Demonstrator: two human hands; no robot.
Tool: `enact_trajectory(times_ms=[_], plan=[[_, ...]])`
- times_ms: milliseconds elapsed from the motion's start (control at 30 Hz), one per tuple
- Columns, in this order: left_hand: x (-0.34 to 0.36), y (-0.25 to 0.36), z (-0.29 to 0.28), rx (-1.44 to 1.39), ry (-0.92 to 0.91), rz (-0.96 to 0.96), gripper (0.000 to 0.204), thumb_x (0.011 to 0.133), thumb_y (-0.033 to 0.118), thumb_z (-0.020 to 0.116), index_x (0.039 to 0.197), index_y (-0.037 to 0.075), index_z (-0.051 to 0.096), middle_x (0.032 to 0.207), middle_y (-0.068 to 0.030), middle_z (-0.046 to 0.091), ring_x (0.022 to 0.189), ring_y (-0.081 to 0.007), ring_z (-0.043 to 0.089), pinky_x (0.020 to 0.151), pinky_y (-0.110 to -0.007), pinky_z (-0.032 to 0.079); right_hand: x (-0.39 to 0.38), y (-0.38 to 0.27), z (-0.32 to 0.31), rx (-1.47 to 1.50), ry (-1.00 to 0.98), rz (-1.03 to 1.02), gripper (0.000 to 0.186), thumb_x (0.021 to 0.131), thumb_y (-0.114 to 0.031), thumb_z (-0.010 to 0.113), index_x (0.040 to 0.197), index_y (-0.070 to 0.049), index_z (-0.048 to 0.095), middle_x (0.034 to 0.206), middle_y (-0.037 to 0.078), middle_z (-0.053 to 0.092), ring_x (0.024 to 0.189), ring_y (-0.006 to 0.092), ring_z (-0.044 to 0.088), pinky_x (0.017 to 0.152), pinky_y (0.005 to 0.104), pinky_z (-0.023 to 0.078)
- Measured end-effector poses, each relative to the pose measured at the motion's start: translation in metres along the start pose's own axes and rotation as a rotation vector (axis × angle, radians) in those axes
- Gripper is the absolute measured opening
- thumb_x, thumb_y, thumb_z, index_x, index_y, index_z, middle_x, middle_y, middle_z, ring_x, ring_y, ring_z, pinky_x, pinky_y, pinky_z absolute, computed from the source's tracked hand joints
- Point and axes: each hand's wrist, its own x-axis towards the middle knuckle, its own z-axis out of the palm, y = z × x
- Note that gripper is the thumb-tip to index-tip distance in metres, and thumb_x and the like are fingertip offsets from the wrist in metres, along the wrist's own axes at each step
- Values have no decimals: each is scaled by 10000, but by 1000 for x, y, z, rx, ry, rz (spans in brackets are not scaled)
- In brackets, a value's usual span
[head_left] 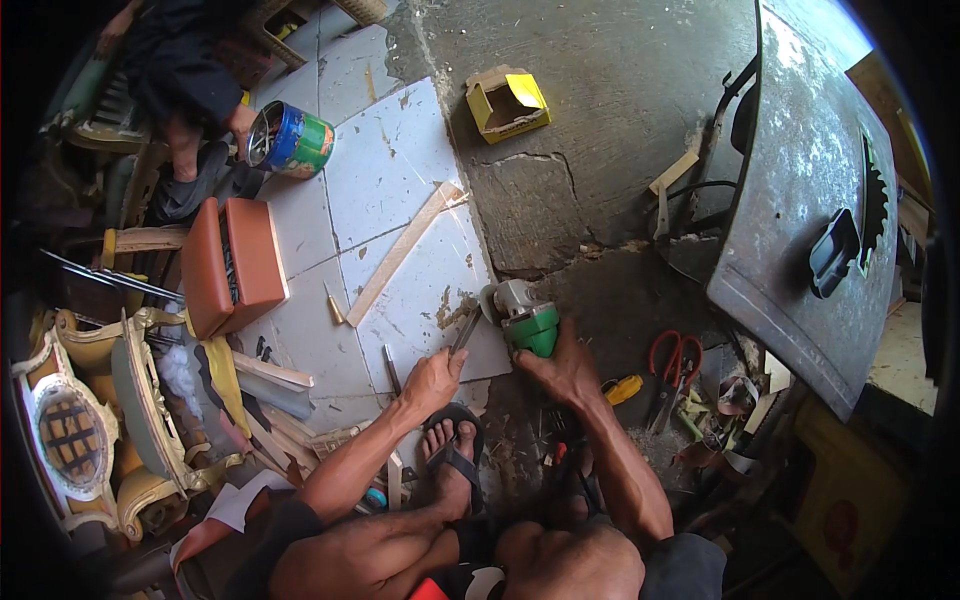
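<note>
With clamped fingers, the left hand (432, 382) holds a slim tool (465, 328), the right hand (562, 370) a grinder (530, 328) near it.

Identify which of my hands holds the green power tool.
Your right hand: it grips the green grinder, whereas your left hand holds a thin metal tool.

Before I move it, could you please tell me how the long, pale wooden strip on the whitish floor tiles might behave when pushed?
The wooden strip looks straight and slim, so probably stiff and light. Lying flat, it would likely slide or swivel across the tiles, not roll.
</note>
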Motion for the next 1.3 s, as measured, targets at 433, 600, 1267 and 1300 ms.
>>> enact_trajectory(times_ms=[433, 600, 1267, 1300], plan=[[-6, 18, 2, -81, 20, -23, 571, 1110, 418, 463, 951, -110, 613, 678, -339, 626, 641, -506, 677, 632, -552, 528, 0, -5, 3, -24, 7, 33, 921, 776, -500, 743, 1434, 46, 401, 1144, 378, 678, 1086, 539, 678, 931, 541, 538], [-8, 34, -8, -198, -66, -188, 558, 1113, 406, 454, 967, -111, 600, 636, -312, 626, 497, -407, 670, 493, -502, 526, 1, -3, 5, -12, 10, 33, 925, 765, -524, 751, 1411, 42, 409, 1142, 379, 678, 1084, 541, 679, 925, 551, 539], [-40, 73, -155, 20, -81, -15, 304, 936, 169, 697, 1165, -31, 706, 1029, -249, 748, 989, -323, 749, 896, -427, 560, -24, 11, -7, 54, 140, -22, 866, 773, -429, 778, 1399, 48, 416, 1119, 345, 689, 1061, 500, 696, 903, 520, 538], [-40, 77, -156, -2, 1, 44, 290, 934, 170, 701, 1144, -30, 710, 1020, -244, 748, 973, -330, 748, 884, -424, 561, -28, 8, -9, 38, 142, -25, 861, 777, -422, 779, 1402, 45, 415, 1117, 347, 688, 1058, 501, 697, 895, 521, 539]])
